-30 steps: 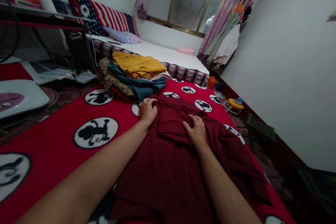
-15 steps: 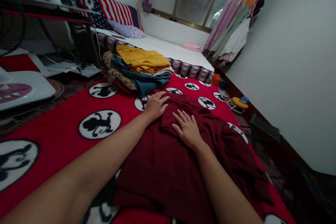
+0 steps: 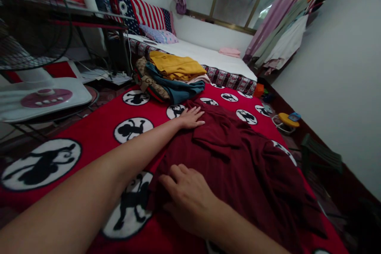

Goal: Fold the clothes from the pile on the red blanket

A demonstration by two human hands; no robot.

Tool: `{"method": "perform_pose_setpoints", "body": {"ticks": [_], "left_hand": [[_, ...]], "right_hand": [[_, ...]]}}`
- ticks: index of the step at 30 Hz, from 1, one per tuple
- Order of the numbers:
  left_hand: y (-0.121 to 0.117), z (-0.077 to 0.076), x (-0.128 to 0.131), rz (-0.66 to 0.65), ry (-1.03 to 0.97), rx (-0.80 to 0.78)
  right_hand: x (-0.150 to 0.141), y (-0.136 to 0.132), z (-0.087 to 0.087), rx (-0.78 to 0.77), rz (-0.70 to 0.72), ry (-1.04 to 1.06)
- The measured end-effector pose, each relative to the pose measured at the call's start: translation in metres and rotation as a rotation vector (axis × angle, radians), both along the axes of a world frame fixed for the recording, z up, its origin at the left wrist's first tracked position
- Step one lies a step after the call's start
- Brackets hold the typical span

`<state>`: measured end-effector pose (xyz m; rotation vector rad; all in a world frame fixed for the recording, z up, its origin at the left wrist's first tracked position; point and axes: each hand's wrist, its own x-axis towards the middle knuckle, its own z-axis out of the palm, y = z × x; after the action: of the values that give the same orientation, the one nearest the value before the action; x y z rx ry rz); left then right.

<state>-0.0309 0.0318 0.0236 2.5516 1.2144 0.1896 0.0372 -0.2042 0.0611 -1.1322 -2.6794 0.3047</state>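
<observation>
Maroon garment (image 3: 238, 174) spread out, both hands at its left side

The garment lies on the red blanket (image 3: 102, 125), toward the blanket's right edge, with its far end short of the far edge. Its long axis appears to run away from the person, from the near part of the blanket up toward the clothes pile, slanting a little to the left as it goes. One long, loose part, apparently a sleeve, trails toward the blanket's near right corner; another part is folded over on top near the far end.

The left hand (image 3: 191, 118) is laid flat with fingers extended on the garment's far left corner, gripping nothing. The right hand (image 3: 190, 194) is much nearer the person, at the near left part of the cloth, its fingers bent. Whether they pinch the fabric or only rest over it I cannot tell, as the fingertips are partly hidden.

From the right hand, most of the garment lies to the right and ahead; from the left hand, it lies to the right and back toward the person. So the left hand is nearer the far end, the right hand nearer the near left corner. Just beyond the left hand sit the teal cloth (image 3: 183, 93), the yellow cloth (image 3: 178, 67) and the patterned bag (image 3: 157, 88).
</observation>
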Motion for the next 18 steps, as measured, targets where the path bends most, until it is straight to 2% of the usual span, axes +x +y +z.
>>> {"method": "perform_pose_setpoints", "body": {"ticks": [4,8,10,12,14,16,18], "left_hand": [[0.004,0.002,0.002,0.0,0.028,-0.029],[0.001,-0.002,0.005,0.042,0.02,0.007],[-0.003,-0.008,0.007,0.07,-0.019,0.085],[-0.008,-0.015,0.008,0.097,-0.078,0.192],[-0.012,-0.02,0.009,0.124,-0.144,0.29],[-0.014,-0.023,0.008,0.139,-0.214,0.362],[-0.015,-0.022,0.007,0.133,-0.293,0.419]], "right_hand": [[-0.002,-0.014,-0.016,0.04,-0.057,-0.082],[0.022,-0.032,-0.015,-0.089,0.002,0.086],[0.045,-0.039,-0.009,-0.11,-0.055,0.222],[0.081,-0.041,0.0,0.001,-0.235,0.322],[0.127,-0.04,0.008,0.229,-0.476,0.329],[0.182,-0.039,0.011,0.443,-0.733,0.239],[0.235,-0.043,0.007,0.542,-0.964,0.118]]}}
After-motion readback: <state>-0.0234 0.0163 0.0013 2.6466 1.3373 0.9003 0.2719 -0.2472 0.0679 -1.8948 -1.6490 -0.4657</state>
